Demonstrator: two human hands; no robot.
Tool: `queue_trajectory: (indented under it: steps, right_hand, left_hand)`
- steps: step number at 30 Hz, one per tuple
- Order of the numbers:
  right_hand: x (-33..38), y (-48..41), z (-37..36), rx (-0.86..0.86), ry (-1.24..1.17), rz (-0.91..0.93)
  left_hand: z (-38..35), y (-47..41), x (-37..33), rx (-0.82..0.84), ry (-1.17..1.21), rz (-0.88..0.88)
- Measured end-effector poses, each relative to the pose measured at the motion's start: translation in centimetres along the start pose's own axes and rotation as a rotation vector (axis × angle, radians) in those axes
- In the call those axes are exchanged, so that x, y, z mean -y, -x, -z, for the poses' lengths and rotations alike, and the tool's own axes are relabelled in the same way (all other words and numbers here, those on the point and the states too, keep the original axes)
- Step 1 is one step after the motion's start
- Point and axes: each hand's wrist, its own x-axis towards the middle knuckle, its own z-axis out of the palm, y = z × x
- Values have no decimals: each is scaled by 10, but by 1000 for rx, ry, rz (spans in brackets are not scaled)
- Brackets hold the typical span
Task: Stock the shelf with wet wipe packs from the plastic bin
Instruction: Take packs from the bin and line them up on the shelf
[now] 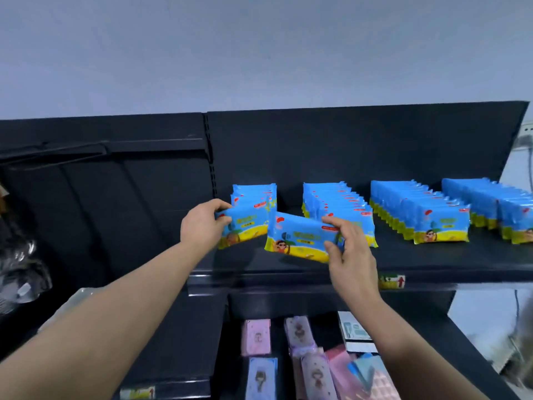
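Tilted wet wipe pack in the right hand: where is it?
Head view, centre: the tilted pack is before the gap between the leftmost row and second row, held by the right hand.

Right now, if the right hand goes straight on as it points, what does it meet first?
Probably the second row of packs: the right hand, gripping a tilted pack, points at that row's front. Depth is unclear, so I cannot tell how far off the row lies.

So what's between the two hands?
Head view: the left wipe pack, held by the left hand, and the tilted wipe pack, held by the right hand.
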Motion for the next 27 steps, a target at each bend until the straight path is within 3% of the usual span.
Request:
queue_trajectory:
  steps: [8,12,15,19,21,23,25,27]
  right_hand:
    - [-2,-54,-89,103,36,-20]
    - [-4,-71,-121,217,70,-67]
    - [-4,-87,-141,202,44,-142]
    - [-3,-108,-166,154,93,-239]
    - [-3,-115,-178,110,120,-270]
    - [-4,-118,-185,53,139,-274]
    - [-6,-118,-189,20,170,-269]
    - [-8,-117,-190,63,219,-288]
  left_hand:
    - [-50,-84,27,152,48,-120]
    - [-72,-109,44,163,188,-104]
    - [-86,-116,55,116,396,-22]
    - [-84,-112,53,116,864,222]
    - [-80,-105,55,114,964,267]
    - [-84,-95,61,193,898,232]
    - [-97,-86,68,299,660,164]
    - [-112,-85,73,296,483,114]
